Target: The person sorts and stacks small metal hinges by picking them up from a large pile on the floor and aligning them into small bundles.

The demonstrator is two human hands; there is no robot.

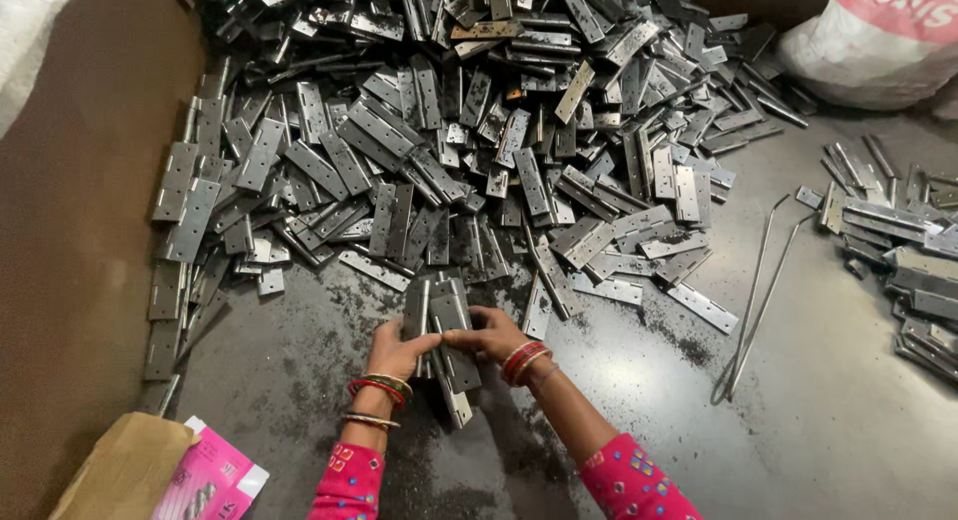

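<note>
Both hands meet near the middle of the dark, gritty steel bench (828, 420), and between them stands a small stack of grey steel butt hinges (439, 325), pressed together edge to edge. The left hand (397, 352) is clenched on the stack's near left side, fingers wrapped round the leaves; the right hand (491, 335) pinches the same stack from the right, thumb and fingertips closed on it. Red and gold bangles sit on each wrist, above bright pink patterned sleeves.

Beyond the hands, filling the far half of the bench, lies a great loose heap of the same grey metal hinges (479, 131), tumbled every way. Well apart on the right is a smaller, tidier pile of hinges (898, 251), and between the two heaps rests a bent thin wire rod (758, 300). At the near left corner lie a brown cardboard box (125, 470) and a pink printed carton (212, 478); a white sack (878, 41) slumps at the far right.

Judging by the heaps, only a small share looks gathered and the bulk remains unsorted
</note>
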